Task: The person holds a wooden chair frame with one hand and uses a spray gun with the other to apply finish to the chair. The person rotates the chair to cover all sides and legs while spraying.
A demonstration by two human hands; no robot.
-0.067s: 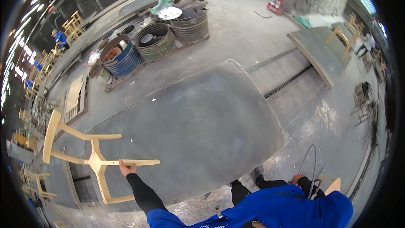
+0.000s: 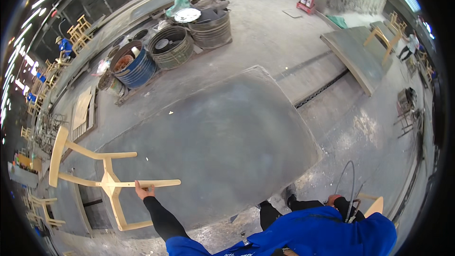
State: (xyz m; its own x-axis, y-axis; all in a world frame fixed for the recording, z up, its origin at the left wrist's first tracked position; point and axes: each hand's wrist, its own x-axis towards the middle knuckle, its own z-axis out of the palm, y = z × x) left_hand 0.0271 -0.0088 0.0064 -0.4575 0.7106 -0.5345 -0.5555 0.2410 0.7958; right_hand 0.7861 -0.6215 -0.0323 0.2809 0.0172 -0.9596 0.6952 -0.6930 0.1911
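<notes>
An unpainted pale wood chair frame (image 2: 110, 183), with a curved backrest and no seat, lies on its side at the left end of a low grey platform (image 2: 227, 137). My left hand (image 2: 144, 190) is closed round one of its legs, between the joint and the free end. At the lower right, my right hand (image 2: 333, 200) is curled beside a thin looped grey hose (image 2: 351, 180). What its fingers hold is hidden from this angle. Just past that hand, a pale curved wooden piece (image 2: 375, 207) shows beside my blue sleeve.
Large metal drums, among them a blue one (image 2: 134, 68), stand beyond the platform. A second low platform (image 2: 353, 54) with a wooden chair frame (image 2: 385, 42) on it is at far right. Red fire extinguishers (image 2: 307, 1) stand by a pillar. People in blue work among chairs at far left.
The view has shifted very slightly. My left hand keeps its hold on the chair leg, and the frame lies almost as before.
</notes>
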